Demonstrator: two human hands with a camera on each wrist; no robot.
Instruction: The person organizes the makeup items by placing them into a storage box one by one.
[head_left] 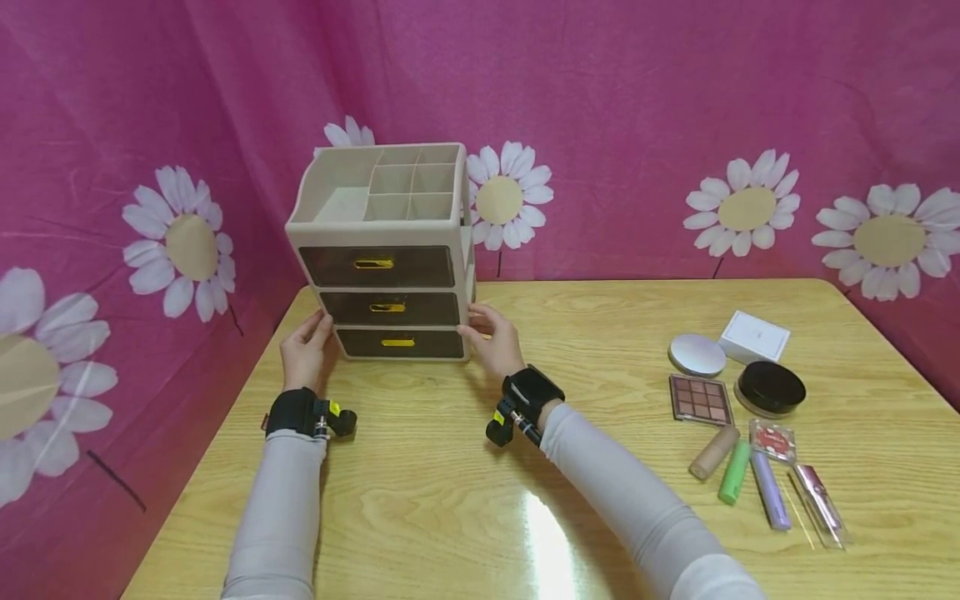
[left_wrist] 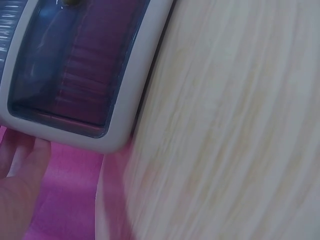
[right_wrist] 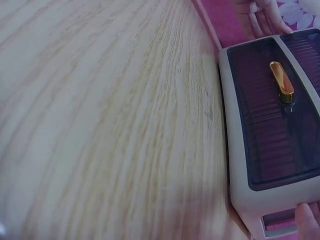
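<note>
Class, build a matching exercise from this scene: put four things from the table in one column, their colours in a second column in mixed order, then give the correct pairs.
Things:
1. drawer organizer
2. drawer handles
3. round jar lid
4. small box

Colours:
A. black
B. white
C. beige
D. gold

Pairs: 1-C, 2-D, 3-A, 4-B
</note>
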